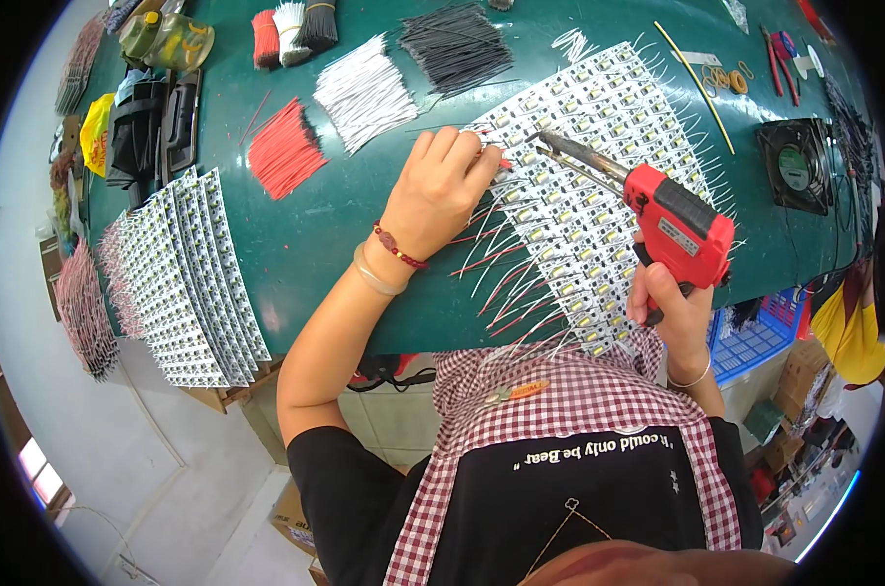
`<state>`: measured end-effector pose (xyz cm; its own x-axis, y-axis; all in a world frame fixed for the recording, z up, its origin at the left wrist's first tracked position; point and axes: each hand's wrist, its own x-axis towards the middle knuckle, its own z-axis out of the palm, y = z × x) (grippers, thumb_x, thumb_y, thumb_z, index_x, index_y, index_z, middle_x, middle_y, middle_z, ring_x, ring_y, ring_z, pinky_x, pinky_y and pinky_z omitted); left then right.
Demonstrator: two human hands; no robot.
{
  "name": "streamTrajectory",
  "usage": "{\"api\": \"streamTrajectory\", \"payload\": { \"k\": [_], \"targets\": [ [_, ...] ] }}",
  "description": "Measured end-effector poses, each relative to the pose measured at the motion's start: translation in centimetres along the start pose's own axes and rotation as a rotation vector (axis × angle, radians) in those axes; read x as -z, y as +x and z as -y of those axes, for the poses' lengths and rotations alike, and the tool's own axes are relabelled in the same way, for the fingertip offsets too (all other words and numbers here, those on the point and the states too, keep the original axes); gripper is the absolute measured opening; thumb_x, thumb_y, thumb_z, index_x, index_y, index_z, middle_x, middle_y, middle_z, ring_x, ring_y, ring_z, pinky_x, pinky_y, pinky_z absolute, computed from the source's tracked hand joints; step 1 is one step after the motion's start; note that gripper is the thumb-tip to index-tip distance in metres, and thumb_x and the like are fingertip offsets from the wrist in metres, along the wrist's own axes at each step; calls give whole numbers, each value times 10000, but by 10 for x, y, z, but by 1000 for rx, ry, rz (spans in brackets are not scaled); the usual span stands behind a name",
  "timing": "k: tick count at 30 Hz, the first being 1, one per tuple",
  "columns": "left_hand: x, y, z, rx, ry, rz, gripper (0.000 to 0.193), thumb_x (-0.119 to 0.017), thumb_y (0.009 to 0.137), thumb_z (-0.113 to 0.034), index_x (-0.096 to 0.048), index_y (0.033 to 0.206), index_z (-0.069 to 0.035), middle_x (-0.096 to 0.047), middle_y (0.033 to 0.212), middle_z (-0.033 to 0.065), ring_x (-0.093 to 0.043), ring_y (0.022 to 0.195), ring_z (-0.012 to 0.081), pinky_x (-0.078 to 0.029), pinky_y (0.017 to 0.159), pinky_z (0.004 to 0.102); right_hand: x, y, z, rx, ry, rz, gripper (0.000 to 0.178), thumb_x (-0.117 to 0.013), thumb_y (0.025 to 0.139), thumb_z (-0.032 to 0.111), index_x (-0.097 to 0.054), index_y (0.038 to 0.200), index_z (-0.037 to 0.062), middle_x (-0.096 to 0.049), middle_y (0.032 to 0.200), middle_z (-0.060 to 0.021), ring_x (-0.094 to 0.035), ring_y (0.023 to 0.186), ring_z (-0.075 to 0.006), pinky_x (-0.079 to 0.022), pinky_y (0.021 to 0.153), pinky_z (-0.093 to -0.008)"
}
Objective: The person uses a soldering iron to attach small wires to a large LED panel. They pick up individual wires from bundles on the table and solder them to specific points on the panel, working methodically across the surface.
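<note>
My left hand is closed, thumb and fingers pinched on a thin wire at the upper left edge of a white LED board panel; the fingers partly hide the wire. Rows of small yellowish LEDs cover the panel, and red, white and black wires stick out along its left edge. My right hand is wrapped round the black grip of a red soldering gun. Its dark tip points left over the panel, a little to the right of my left fingers.
On the green table lie piles of red wires, white wires and black wires. Stacked LED panels overhang the left edge. A black fan, a yellow stick and pliers are at the right.
</note>
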<state>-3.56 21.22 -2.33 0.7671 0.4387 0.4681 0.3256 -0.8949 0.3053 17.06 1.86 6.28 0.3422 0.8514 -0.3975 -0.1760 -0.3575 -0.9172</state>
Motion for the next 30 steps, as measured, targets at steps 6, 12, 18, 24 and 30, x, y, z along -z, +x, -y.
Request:
{"api": "streamTrajectory", "payload": {
  "k": [6,12,18,24,30],
  "targets": [
    [-4,0,2,-1,-16,-20,243,-645,729,-2,-645,969,-34,-541,858,72,-538,783,231,-453,710,348,-7,5,-1,-67,-146,43,314,-555,942,125,-510,1171,-84,-537,597,-57,-499,465,-108,-416,453,-243],
    [-3,3,-1,8,-28,-27,223,-644,724,2,-638,946,-19,-538,857,82,-539,776,238,-462,700,346,-12,9,0,-83,-204,36,282,-568,932,97,-527,1146,-82,-546,606,-43,-507,478,-100,-411,457,-236],
    [-3,3,-2,12,-29,-28,211,-644,724,0,-634,935,-6,-536,855,89,-541,777,244,-468,705,348,-11,7,0,-54,-192,36,292,-570,934,104,-521,1152,-83,-542,603,-45,-505,478,-104,-407,457,-234],
    [-3,4,-2,12,-26,-28,206,-643,726,-8,-635,932,-4,-536,851,88,-540,774,244,-467,700,346,-8,3,0,32,-147,25,360,-566,945,147,-490,1202,-92,-527,588,-55,-481,459,-106,-391,443,-235],
    [-4,4,-2,8,-13,-23,212,-637,723,-5,-636,934,-6,-543,855,84,-543,776,241,-460,691,345,-2,-1,-1,-20,-33,-1,166,-641,914,157,-596,945,0,-586,626,-28,-541,487,-92,-400,440,-223]
  ]
}}
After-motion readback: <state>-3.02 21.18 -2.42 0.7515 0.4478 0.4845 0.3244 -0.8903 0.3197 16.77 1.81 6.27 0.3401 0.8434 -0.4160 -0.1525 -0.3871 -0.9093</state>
